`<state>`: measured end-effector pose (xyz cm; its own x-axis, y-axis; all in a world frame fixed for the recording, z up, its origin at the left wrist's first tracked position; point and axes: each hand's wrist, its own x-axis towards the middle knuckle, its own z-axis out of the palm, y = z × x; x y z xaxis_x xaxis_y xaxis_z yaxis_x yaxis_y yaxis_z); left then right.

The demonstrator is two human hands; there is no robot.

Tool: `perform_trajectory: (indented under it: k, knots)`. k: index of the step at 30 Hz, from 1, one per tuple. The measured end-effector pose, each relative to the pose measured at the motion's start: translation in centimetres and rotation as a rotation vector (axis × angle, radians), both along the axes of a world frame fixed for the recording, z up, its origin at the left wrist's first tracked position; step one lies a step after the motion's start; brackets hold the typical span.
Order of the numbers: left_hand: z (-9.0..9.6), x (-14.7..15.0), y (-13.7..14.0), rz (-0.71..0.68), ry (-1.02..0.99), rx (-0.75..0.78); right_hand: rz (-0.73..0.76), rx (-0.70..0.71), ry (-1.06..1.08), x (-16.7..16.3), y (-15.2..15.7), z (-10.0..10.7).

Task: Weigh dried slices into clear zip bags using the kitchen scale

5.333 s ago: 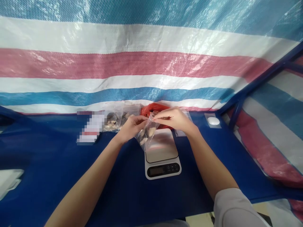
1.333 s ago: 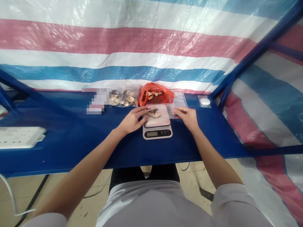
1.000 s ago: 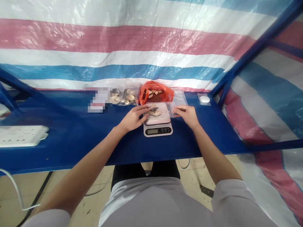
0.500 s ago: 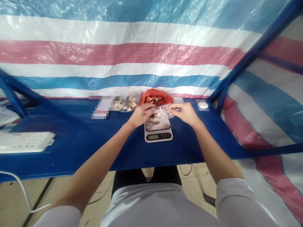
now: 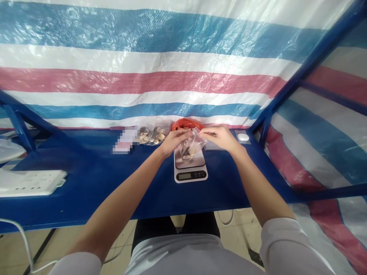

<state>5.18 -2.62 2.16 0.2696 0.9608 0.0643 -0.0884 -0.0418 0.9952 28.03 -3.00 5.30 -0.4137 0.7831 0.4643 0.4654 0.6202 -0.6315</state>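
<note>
Between my hands hangs a clear plastic bag (image 5: 191, 149) with pale, shell-like pieces in its lower part. My left hand (image 5: 175, 139) pinches the bag's upper left edge. At its upper right corner, my right hand (image 5: 218, 136) grips the plastic between thumb and fingers. Below the bag is a small white digital scale (image 5: 191, 176) with a shiny plate, partly covered by the bag; I cannot tell whether the bag rests on it. Behind my hands lies an open red plastic bag (image 5: 187, 123), its contents mostly hidden.
Two filled clear bags of shells (image 5: 151, 134) lie left of the red bag, beside a blurred-out paper (image 5: 125, 140). A white oval object (image 5: 243, 137) sits at right on clear plastic. A white power strip (image 5: 37, 182) lies at far left on the blue table (image 5: 114, 187).
My hands have drawn together at the top of the clear bag, and the bag hangs more upright with its contents bunched. The view has tilted up slightly.
</note>
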Motion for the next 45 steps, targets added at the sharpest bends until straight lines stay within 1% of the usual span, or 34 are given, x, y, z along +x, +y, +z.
perform_trajectory:
  k: [2, 5, 7, 9, 12, 14, 15, 18, 20, 22, 24, 26, 30, 36, 41, 45]
  knots:
    - [-0.1, -0.1, 0.0, 0.006, -0.017, -0.097, -0.014, 0.002, 0.002, 0.2, 0.3, -0.3]
    - [0.0, -0.1, -0.4, -0.043, -0.049, -0.223, -0.036, -0.024, 0.038, 0.3, 0.7, -1.1]
    - [0.2, 0.0, -0.8, -0.074, -0.078, -0.282, -0.039, -0.052, 0.076, 0.2, 1.0, -1.8]
    - [0.3, 0.3, -1.2, -0.062, -0.111, -0.325, -0.036, -0.079, 0.122, 0.0, 1.5, -2.5]
    - [0.0, 0.6, -1.5, 0.003, -0.167, -0.305, -0.063, -0.103, 0.210, -0.3, 2.1, -3.7]
    - [-0.5, 0.8, -1.4, 0.048, -0.210, -0.263, -0.111, -0.159, 0.315, -0.7, 2.3, -4.7]
    - [-0.8, 0.9, -1.3, 0.069, -0.229, -0.248, -0.141, -0.217, 0.384, -0.9, 2.4, -5.2]
    - [-1.6, 1.0, -1.0, 0.138, -0.268, -0.213, -0.225, -0.448, 0.582, -1.7, 2.3, -6.5]
    - [-2.0, 1.0, -0.8, 0.176, -0.273, -0.185, -0.259, -0.566, 0.653, -2.3, 2.2, -7.1]
    - [-2.4, 1.0, -0.6, 0.206, -0.260, -0.156, -0.265, -0.637, 0.683, -2.8, 2.1, -7.5]
    - [-2.7, 0.9, -0.5, 0.221, -0.236, -0.135, -0.260, -0.675, 0.707, -3.1, 2.0, -7.6]
    - [-2.9, 0.5, -0.3, 0.217, -0.219, -0.122, -0.267, -0.684, 0.742, -3.2, 2.0, -7.7]
    - [-3.0, -0.5, 0.2, 0.203, -0.177, -0.093, -0.277, -0.658, 0.780, -3.2, 2.0, -7.8]
    - [-2.7, -0.7, 1.0, 0.175, -0.147, -0.112, -0.181, -0.692, 0.766, -3.2, 1.7, -8.0]
    - [-3.7, -0.4, 0.9, 0.191, -0.171, -0.073, -0.171, -0.689, 0.781, -3.4, 1.4, -8.2]
    - [-4.6, -0.6, 0.8, 0.179, -0.188, -0.082, -0.192, -0.676, 0.777, -3.6, 1.5, -8.4]
